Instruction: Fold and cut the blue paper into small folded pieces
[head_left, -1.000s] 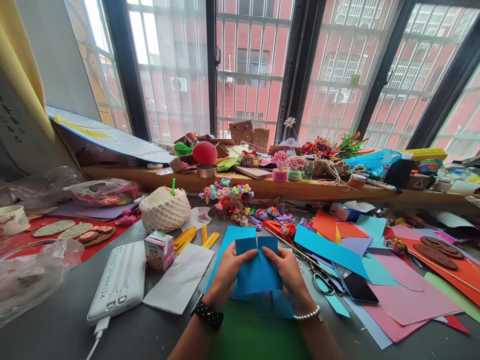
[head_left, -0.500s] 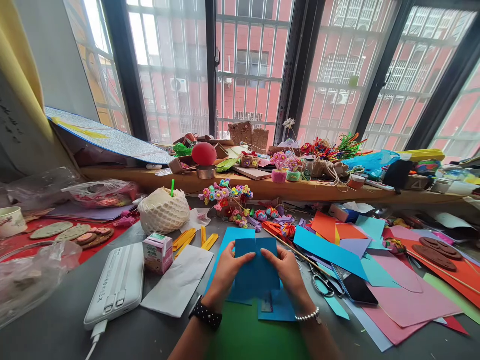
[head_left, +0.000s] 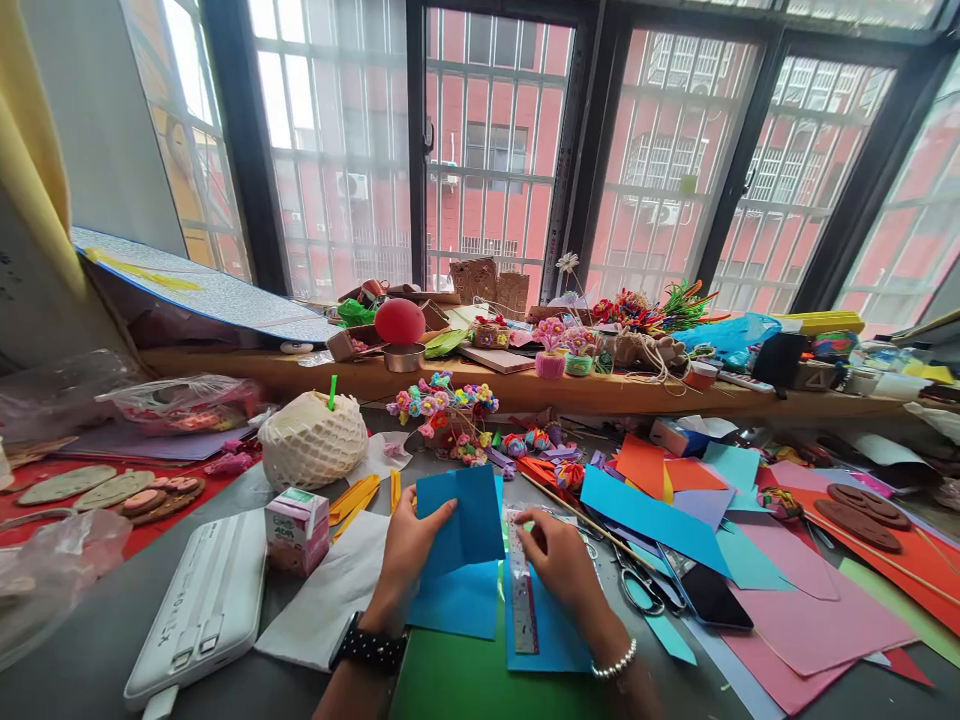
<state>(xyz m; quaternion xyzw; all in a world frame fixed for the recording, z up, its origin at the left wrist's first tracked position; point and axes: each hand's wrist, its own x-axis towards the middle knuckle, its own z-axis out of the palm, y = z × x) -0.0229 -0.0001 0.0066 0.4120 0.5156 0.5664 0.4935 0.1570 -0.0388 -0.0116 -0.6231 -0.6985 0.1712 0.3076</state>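
Near the middle, my left hand (head_left: 409, 550) pinches a creased blue sheet of paper (head_left: 480, 515) at its left side, thumb on the front. My right hand (head_left: 566, 565) is off that sheet, its fingers bent and apart. It hovers over the upper end of a clear ruler (head_left: 523, 610), which lies on a blue paper piece (head_left: 559, 640). Another blue sheet (head_left: 454, 610) lies below the held one. A green sheet (head_left: 457, 680) is under these papers at the front.
Scissors (head_left: 641, 590), a thin wooden stick (head_left: 555, 495) and a black phone (head_left: 709, 590) lie to the right, beside pink paper (head_left: 817, 640). At left stand a white power bank (head_left: 199, 600), a small drink carton (head_left: 298, 530) and a coconut (head_left: 313, 440).
My right hand has let go of the blue sheet and moved down toward the ruler. My left hand has shifted left with the sheet, uncovering the ruler. The view has tilted slightly.
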